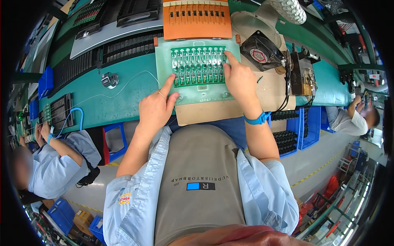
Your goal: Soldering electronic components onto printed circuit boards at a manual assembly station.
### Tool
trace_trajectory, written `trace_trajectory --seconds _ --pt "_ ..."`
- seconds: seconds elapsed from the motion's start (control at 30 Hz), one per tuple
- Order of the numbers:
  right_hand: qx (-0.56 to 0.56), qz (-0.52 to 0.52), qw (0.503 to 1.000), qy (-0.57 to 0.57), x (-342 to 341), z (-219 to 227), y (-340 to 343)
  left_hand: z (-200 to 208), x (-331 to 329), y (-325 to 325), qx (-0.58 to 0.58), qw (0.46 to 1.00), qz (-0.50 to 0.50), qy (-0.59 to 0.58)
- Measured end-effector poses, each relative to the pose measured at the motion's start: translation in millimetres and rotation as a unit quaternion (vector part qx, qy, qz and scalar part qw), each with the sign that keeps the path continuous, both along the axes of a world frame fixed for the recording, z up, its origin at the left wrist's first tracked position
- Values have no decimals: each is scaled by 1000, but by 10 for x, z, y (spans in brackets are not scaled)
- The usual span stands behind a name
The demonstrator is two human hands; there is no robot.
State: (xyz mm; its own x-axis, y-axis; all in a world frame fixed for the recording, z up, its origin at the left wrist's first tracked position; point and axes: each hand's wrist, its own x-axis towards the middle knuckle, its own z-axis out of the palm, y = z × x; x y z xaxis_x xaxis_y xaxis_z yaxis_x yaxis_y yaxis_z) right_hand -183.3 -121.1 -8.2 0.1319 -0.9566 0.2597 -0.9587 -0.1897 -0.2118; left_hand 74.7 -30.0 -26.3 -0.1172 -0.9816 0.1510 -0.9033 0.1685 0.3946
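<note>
A green circuit board panel [199, 65], made of several narrow strips side by side, lies in a pale green fixture plate [164, 57]. My left hand [158, 104] rests at its lower left; the extended index fingertip touches the panel's left edge and the thumb stands apart. On the opposite side is my right hand [241, 80], its index fingertip at the upper right corner and its thumb against the right edge. Neither hand holds anything. Beyond the panel an orange fixture lid [197, 26] stands raised, with a row of dark clips across it.
A black fan [261, 51] sits right of the fixture, near a clear funnel hood [246, 20] with a silver duct [289, 10]. Black slotted trays [131, 51] and a small metal puck [109, 80] are at left. Co-workers sit on both sides. Cardboard [205, 115] lies beneath.
</note>
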Motion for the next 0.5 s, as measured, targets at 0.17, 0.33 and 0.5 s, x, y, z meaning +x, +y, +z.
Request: trace_trajectory --seconds 0.17,0.33,0.5 --pt "23 -10 1000 4 2 19 0 12 -2 -10 -2 1000 -3 -1" --pt "21 -3 1000 -14 -8 15 -14 21 -9 -39 -2 1000 4 -13" --pt "23 0 1000 -12 -7 16 -37 35 -9 -60 -1 1000 5 -11"
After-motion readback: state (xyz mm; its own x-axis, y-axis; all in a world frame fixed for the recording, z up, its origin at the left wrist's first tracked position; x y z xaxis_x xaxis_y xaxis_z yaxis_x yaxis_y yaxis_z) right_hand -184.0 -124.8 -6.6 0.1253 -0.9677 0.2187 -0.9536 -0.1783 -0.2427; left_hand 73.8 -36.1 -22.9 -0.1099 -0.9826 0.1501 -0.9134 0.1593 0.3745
